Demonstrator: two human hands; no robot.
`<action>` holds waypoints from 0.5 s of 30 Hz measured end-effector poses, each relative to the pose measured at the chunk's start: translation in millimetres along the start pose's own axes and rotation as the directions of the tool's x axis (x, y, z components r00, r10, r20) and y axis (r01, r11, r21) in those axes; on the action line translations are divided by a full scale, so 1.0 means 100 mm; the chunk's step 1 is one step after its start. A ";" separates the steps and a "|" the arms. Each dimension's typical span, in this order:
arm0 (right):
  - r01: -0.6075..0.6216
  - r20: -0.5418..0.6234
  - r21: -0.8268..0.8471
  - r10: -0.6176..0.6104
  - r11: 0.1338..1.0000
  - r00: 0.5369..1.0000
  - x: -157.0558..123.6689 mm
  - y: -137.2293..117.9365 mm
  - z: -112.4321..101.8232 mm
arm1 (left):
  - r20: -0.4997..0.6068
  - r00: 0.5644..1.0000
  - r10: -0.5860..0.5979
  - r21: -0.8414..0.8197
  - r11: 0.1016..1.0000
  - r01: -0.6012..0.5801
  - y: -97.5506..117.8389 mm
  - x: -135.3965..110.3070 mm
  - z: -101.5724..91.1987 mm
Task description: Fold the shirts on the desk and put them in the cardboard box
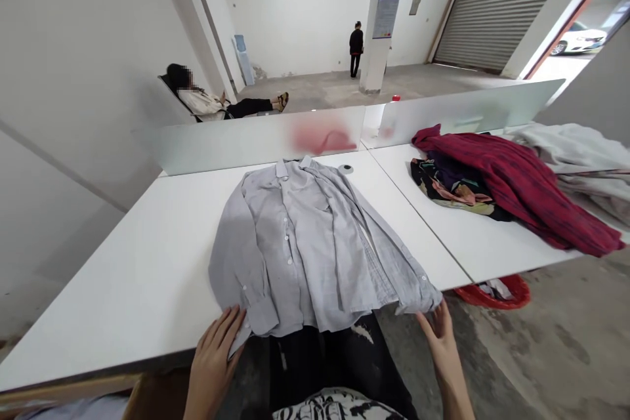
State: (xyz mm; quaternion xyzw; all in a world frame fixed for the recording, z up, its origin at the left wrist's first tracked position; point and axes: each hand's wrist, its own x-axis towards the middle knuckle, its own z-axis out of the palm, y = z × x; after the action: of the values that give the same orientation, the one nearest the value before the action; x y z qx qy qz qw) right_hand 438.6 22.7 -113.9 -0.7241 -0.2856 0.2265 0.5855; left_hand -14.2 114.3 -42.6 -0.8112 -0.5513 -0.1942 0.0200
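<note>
A light grey button-up shirt (315,243) lies front side up on the white table, its collar toward the divider and its hem hanging over the near edge. My left hand (216,348) is closed on the shirt's lower left edge, beside a cuff; the fingers are on top and the thumb is mostly hidden. At the other side, my right hand (443,335) pinches the cuff end of the right-lying sleeve, just past the table edge. That sleeve slants outward from the body, while the left one runs down along the shirt's side.
A frosted divider (256,141) stands along the back of the table (132,275). To the right lie a dark red plaid garment (516,177), a patterned cloth (453,193) and whitish clothes (585,151). Below is a red basket (516,292). Two people are beyond the divider, one seated.
</note>
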 end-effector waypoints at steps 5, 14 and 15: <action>-0.119 0.333 0.012 0.109 0.993 0.937 0.19 -0.34 -0.11 | 0.027 0.998 -0.059 -0.098 0.993 0.061 0.02 0.04 -0.24; -0.096 0.464 0.121 0.029 0.988 0.885 0.49 -0.74 -0.39 | -0.192 0.850 -0.491 -0.064 0.870 0.488 -0.12 0.24 -0.57; -0.072 0.361 0.149 0.014 0.986 0.932 0.59 -0.76 -0.40 | -0.291 0.781 -0.553 0.099 0.795 0.599 -0.16 0.29 -0.63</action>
State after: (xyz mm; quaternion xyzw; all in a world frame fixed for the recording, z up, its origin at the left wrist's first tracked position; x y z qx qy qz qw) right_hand 496.9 45.1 -30.3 -0.6275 -0.3527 0.3898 0.5744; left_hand -38.3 130.6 22.0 -0.5667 -0.7820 -0.2381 0.1035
